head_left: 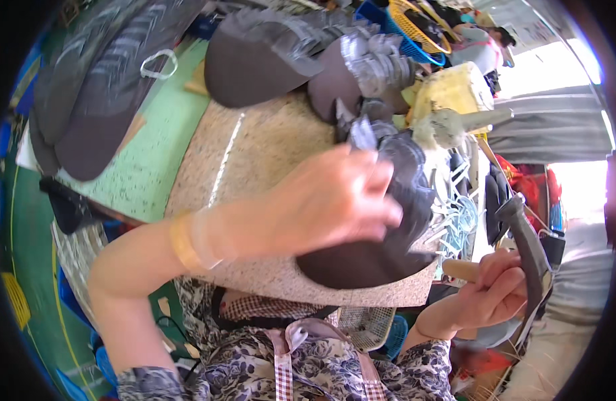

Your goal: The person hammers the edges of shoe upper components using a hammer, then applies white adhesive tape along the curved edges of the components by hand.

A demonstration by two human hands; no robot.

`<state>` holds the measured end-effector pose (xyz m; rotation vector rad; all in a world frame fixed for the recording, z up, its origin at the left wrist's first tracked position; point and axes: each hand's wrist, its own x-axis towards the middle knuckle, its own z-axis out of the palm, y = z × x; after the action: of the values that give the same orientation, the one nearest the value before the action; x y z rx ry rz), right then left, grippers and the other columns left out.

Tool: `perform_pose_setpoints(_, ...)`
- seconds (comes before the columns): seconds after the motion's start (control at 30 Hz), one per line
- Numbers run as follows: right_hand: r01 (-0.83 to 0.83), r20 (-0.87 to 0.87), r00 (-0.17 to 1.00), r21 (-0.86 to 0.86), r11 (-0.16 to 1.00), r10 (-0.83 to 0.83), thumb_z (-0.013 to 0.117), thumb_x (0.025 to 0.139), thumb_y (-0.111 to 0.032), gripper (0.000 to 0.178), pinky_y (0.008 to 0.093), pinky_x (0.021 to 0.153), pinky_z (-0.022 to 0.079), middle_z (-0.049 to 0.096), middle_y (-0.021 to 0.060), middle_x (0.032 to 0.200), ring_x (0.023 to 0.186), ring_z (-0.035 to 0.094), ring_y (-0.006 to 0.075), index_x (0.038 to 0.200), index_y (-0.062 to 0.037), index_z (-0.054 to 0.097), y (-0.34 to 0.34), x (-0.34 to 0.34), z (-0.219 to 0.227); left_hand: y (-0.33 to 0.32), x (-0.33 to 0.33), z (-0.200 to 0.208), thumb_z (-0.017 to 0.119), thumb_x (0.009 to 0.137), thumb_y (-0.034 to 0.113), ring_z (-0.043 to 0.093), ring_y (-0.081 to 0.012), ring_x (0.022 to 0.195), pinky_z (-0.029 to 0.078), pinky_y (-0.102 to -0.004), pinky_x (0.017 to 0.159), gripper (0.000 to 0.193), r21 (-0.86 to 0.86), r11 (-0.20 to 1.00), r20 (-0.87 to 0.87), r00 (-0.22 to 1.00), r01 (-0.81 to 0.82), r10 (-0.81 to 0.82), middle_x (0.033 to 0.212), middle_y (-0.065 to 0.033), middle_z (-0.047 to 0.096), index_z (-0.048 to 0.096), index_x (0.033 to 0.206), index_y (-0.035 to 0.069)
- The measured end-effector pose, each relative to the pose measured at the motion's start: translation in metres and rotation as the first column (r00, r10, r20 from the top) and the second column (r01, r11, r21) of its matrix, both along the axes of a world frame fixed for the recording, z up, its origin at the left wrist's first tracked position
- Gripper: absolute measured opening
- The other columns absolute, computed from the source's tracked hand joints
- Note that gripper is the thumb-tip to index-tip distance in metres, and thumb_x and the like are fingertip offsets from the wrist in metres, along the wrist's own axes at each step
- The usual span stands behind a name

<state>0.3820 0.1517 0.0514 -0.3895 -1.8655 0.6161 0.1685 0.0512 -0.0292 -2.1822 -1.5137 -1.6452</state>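
I see a speckled tabletop [261, 144] with a green board [162, 144] at its left. Far right, I have a yellow basket [406, 27] above a blue basket [425, 56], and beyond them a person [478, 48] bending over. A grey curtain [549, 127] hangs right, red material [532, 190] below it. Near me, a pale basket [387, 329] sits below the table edge; green floor [44, 267] spreads left.

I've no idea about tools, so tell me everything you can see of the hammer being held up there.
The hammer has a pale, wooden-looking handle, gripped by the right hand, its end poking out toward the left. The long, curved, dark grey head looks like metal: blunt at the top, narrowing toward the bottom. It stands roughly upright in view, right of the table. The fingers hide the handle's middle.
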Motion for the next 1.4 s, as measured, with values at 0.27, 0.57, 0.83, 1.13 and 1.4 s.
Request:
perform_pose_setpoints(0.27, -0.129, 0.6, 0.788, -0.058, 0.99, 0.138, 0.067, 0.084, -0.007, 0.016, 0.0351, 0.061, 0.048, 0.064, 0.0122, 0.091, 0.068, 0.062, 0.0279, 0.099, -0.0019, 0.063, 0.032, -0.002, -0.032, 0.097, -0.1, -0.027, 0.075, 0.073, 0.026, 0.05, -0.0283, 0.101, 0.043, -0.0408, 0.087, 0.042, 0.038, 0.835, -0.217, 0.811, -0.549, 0.543, 0.101, -0.0085, 0.054, 0.061, 0.109, 0.009)
perform_pose_setpoints(0.57, -0.396, 0.559, 0.806, 0.266, 0.879, 0.195, 0.061, 0.089, -0.016, 0.017, 0.0383, 0.054, 0.051, 0.064, 0.0178, 0.078, 0.064, 0.064, 0.0333, 0.101, -0.0055, 0.065, 0.055, -0.142, -0.024, 0.03, -0.154, -0.038, 0.072, 0.078, 0.025, 0.053, -0.0306, 0.1, 0.044, -0.0384, 0.089, 0.032, -0.335, 0.671, -0.371, 0.747, -0.662, 0.551, 0.104, -0.0114, 0.055, 0.063, 0.099, 0.002)
perform_pose_setpoints(0.83, -0.382, 0.746, 0.659, 0.228, 0.895, 0.091, 0.054, 0.092, -0.026, 0.025, 0.0448, 0.06, 0.052, 0.065, 0.0192, 0.072, 0.067, 0.066, 0.0367, 0.093, -0.0014, 0.058, 0.037, -0.257, -0.064, 0.007, -0.188, -0.029, 0.054, 0.091, 0.017, 0.049, -0.0459, 0.066, 0.038, -0.0449, 0.052, 0.023, -0.196, 0.755, -0.093, 0.779, -0.625, 0.621, 0.067, -0.0261, 0.048, 0.05, 0.079, -0.002)
perform_pose_setpoints(1.13, -0.332, 0.812, 0.583, 0.252, 0.909, -0.012, 0.052, 0.092, -0.025, 0.02, 0.0478, 0.066, 0.052, 0.066, 0.0177, 0.079, 0.075, 0.066, 0.0377, 0.1, -0.0072, 0.055, 0.029, -0.289, -0.088, -0.126, -0.182, 0.069, 0.053, 0.097, 0.018, 0.065, -0.0166, 0.086, 0.048, -0.03, 0.075, 0.03, -0.003, 0.303, -0.154, 0.299, -0.953, 0.942, 0.096, -0.0216, 0.066, 0.059, 0.115, -0.004)
perform_pose_setpoints(1.4, -0.337, 0.822, 0.555, 0.079, 0.938, 0.13, 0.054, 0.089, -0.031, 0.027, 0.0459, 0.075, 0.051, 0.067, 0.0157, 0.086, 0.081, 0.065, 0.0378, 0.093, -0.0067, 0.064, 0.038, -0.223, -0.047, -0.152, -0.012, 0.105, 0.052, 0.091, 0.005, 0.055, -0.0165, 0.051, 0.048, -0.0304, 0.05, 0.029, -0.085, 0.614, -0.605, 0.53, -0.785, 0.594, 0.081, -0.0137, 0.065, 0.057, 0.117, -0.007)
